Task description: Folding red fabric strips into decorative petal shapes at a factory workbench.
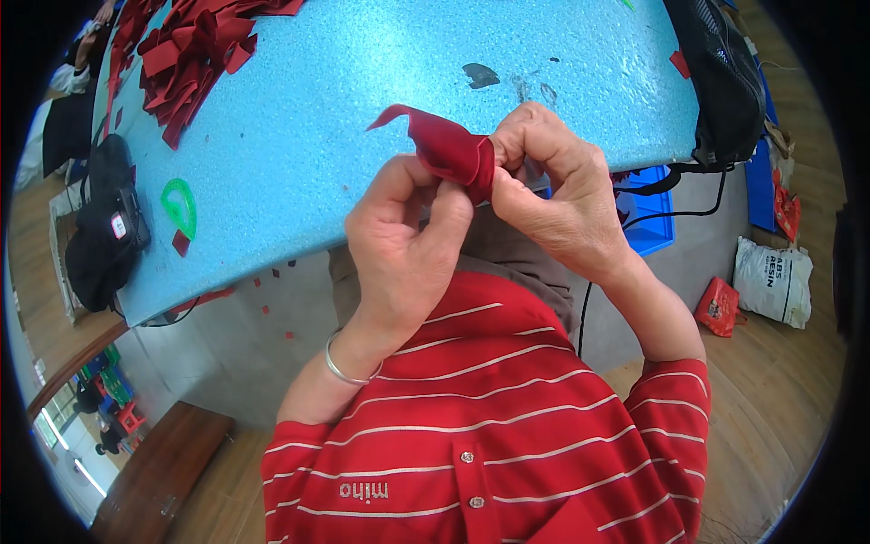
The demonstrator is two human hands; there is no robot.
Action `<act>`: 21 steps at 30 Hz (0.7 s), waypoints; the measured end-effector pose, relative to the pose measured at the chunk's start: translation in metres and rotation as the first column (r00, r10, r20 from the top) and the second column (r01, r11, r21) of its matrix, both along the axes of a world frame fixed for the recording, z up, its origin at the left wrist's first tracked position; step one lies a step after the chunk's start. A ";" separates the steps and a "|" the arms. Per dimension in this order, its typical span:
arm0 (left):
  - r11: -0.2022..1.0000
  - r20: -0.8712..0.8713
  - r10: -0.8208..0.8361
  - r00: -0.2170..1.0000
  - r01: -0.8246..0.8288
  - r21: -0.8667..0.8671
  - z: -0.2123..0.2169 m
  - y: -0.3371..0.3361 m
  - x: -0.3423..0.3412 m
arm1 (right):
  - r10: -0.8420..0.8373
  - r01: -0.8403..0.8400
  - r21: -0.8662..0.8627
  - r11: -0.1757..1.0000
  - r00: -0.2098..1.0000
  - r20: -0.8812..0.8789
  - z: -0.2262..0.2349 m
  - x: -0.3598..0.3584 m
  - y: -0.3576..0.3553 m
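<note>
A blue table point(308, 100) bears a heap of red cloth pieces point(195, 59) at its far left. Over its near edge, the right hand point(566, 195) and left hand point(403, 227) each pinch, thumb against fingers, a red strip point(449, 145) held between them, one end curling loose. The step looks like folding or rolling; the next move likely calls for a steady left pinch.

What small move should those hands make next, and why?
Perhaps the left hand should smooth down the free end of the red strip: that end curls away, while both hands, the right hand included, pinch the folded part.
</note>
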State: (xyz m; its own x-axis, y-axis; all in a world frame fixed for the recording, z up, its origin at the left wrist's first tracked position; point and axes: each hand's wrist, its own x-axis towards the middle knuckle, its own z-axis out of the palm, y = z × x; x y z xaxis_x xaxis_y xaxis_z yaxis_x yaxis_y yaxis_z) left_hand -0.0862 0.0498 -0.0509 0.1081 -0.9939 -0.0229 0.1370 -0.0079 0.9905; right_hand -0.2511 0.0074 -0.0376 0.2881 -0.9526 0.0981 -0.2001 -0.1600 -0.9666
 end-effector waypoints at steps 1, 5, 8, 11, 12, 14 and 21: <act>1.000 -0.024 -0.008 1.000 0.009 0.029 0.001 0.001 0.003 | -0.006 0.006 0.008 1.000 1.000 0.002 0.001 -0.001 0.000; 0.997 -0.106 -0.044 0.993 0.050 0.059 0.006 -0.002 0.016 | -0.006 0.005 -0.023 1.000 0.998 -0.067 0.005 -0.006 -0.002; 0.995 -0.106 -0.025 0.994 0.034 0.090 0.007 -0.002 0.020 | 0.022 -0.031 -0.093 0.995 0.995 -0.096 0.007 -0.010 -0.003; 0.984 -0.221 -0.047 0.974 0.083 0.157 0.010 0.000 0.025 | 0.000 -0.025 -0.177 0.984 0.990 -0.138 0.007 -0.013 -0.006; 0.978 -0.230 -0.049 0.972 0.093 0.184 0.011 0.000 0.025 | -0.002 -0.023 -0.178 0.984 0.990 -0.139 0.008 -0.013 -0.006; 0.964 -0.248 -0.054 0.967 0.115 0.239 0.013 0.000 0.025 | -0.006 -0.020 -0.179 0.984 0.990 -0.143 0.011 -0.014 -0.007; 0.950 -0.517 -0.006 0.856 0.166 0.263 0.009 -0.004 0.030 | -0.020 0.012 -0.202 0.979 0.999 -0.040 0.006 -0.016 -0.003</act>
